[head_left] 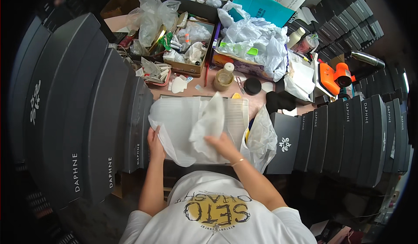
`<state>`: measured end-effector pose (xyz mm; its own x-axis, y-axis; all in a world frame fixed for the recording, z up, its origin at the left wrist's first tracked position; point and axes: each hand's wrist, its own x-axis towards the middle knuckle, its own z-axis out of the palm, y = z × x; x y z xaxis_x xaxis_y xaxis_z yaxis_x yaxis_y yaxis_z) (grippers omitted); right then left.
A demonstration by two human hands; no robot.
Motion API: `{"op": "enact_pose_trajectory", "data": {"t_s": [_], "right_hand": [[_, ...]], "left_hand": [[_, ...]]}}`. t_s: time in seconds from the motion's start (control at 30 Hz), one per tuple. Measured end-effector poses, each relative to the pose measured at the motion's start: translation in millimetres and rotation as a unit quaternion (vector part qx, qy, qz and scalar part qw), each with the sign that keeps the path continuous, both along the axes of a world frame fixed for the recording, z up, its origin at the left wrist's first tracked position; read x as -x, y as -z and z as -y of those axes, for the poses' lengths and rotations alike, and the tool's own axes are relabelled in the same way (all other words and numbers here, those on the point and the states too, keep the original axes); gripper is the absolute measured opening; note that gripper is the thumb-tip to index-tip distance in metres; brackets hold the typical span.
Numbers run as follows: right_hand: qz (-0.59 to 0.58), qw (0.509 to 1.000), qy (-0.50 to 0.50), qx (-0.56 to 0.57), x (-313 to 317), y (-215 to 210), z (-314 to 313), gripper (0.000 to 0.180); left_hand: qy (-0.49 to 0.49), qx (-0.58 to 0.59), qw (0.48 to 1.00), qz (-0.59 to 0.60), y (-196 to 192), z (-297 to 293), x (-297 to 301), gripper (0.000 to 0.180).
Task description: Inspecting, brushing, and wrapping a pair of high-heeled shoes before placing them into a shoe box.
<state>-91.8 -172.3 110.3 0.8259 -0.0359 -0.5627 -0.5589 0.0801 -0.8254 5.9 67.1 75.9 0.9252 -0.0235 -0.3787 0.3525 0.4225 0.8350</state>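
Note:
White tissue paper (176,117) lies over what looks like a shallow box on the table in front of me. At its near left corner, my left hand (155,143) pinches the sheet's edge, with part of the fingers hidden behind it. My right hand (221,147) grips a crumpled, raised piece of white tissue paper (211,122) over the middle. Flat, faintly ribbed white sheets (236,117) show to the right of that piece. Beside them hangs a translucent plastic bag (262,133), with something yellow and blue partly visible at its left edge.
Stacked dark grey shoe boxes (109,117) wall in my left, and more dark boxes (335,135) line my right. Beyond the paper stand a glue jar (224,78), a black round lid (252,86), a carton of crumpled plastic (257,39) and an orange tool (335,75).

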Motion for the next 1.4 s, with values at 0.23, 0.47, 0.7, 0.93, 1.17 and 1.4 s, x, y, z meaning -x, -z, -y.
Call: {"op": "enact_pose_trajectory", "data": {"t_s": [0.23,0.47,0.7,0.93,1.17,1.4], "right_hand": [[0.076,0.940,-0.080,0.323,7.4,131.3,-41.1,0.074],[0.078,0.957,-0.088,0.265,21.6,152.6,-34.0,0.066],[0.169,0.724,0.063,0.666,59.2,-60.6,19.0,0.083],[0.231,0.815,0.185,0.499,107.5,-28.5,82.3,0.045],[0.064,0.806,0.103,0.579,159.7,-50.4,125.1,0.075],[0.206,0.797,0.192,0.534,99.2,-59.3,148.0,0.033]], "left_hand": [[0.134,-0.163,0.959,0.188,-61.9,26.3,33.9,0.016],[0.347,-0.016,0.928,0.133,-64.8,68.6,64.0,0.030],[0.378,-0.476,0.683,0.406,-1.2,59.6,63.3,0.057],[0.658,-0.553,0.326,0.394,48.3,145.3,31.1,0.065],[0.602,-0.580,0.398,0.379,43.0,135.3,41.3,0.076],[0.672,-0.530,0.408,0.317,41.1,142.3,30.0,0.064]]}}
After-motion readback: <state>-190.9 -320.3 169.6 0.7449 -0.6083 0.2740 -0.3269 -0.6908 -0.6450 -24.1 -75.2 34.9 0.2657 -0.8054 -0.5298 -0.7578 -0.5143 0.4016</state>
